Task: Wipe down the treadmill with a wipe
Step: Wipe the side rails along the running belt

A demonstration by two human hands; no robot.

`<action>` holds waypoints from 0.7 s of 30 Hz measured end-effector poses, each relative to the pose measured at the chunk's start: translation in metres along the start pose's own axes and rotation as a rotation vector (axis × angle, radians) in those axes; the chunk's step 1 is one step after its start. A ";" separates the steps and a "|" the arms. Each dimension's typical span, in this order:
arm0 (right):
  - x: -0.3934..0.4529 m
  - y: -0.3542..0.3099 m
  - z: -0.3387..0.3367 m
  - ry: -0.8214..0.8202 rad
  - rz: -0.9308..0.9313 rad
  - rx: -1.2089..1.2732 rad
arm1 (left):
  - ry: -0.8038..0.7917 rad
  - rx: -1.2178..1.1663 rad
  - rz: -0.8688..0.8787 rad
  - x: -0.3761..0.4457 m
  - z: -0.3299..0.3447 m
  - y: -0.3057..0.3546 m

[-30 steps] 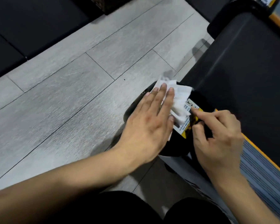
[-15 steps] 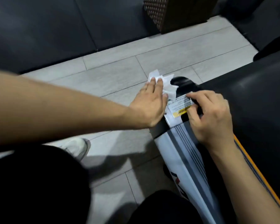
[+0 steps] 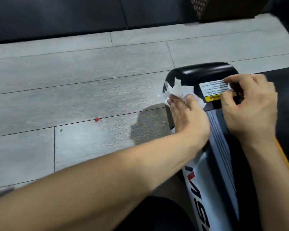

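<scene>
While the left hand (image 3: 188, 117) presses down with its fingers curled over a crumpled white wipe (image 3: 178, 90), the wad sits on the outer corner of the black end cap (image 3: 205, 72) of the treadmill (image 3: 223, 147), at about two o'clock from the middle of the view. The wipe is bunched under the fingertips and thumb, and its ragged edges stick out toward eleven o'clock, past the edge of the cap and over the floor. The left forearm runs in from the seven o'clock corner.

Just beside it, at three o'clock of the left hand, the right hand (image 3: 250, 105) rests on the same cap with its fingers bent. The forefinger and thumb pinch at the right edge of a white label (image 3: 213, 88) with a yellow strip along its near side; whether they lift the label or only press it, I cannot tell. The print on the label is too small to read.

From the cap the treadmill's grey ribbed side rail (image 3: 222, 140) runs toward five o'clock, with white panelling and large lettering beside it at the bottom edge. The dark running belt (image 3: 287, 77) lies at three o'clock, behind the right hand.

Grey plank flooring (image 3: 73, 97) fills the nine o'clock side, with a small red speck (image 3: 97, 119) on it. Dark mats (image 3: 57, 15) line the twelve o'clock edge.
</scene>
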State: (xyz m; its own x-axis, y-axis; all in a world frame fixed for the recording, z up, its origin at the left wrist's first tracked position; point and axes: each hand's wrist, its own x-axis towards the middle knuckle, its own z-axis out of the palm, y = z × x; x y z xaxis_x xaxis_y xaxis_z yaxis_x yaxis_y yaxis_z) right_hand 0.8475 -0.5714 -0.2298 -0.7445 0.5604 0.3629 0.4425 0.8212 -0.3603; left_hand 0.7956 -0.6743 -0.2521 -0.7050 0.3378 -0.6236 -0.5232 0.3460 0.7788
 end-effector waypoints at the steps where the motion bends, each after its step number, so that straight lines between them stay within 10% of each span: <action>1: 0.002 0.001 0.001 0.000 -0.001 -0.002 | 0.014 -0.057 -0.057 0.010 0.002 -0.002; 12: 0.003 -0.001 0.004 -0.003 0.004 0.003 | -0.015 -0.328 -0.296 0.103 -0.024 -0.022; 21: 0.003 -0.004 0.003 -0.030 0.041 -0.017 | -0.098 0.066 0.262 0.034 -0.033 0.002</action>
State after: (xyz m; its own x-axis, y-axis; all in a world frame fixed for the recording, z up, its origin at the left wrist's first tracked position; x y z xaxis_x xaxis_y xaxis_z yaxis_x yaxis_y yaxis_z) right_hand 0.8421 -0.5728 -0.2299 -0.7402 0.5905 0.3216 0.4817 0.7993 -0.3593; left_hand 0.7546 -0.6908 -0.2693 -0.7604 0.5053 -0.4081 -0.2950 0.2911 0.9101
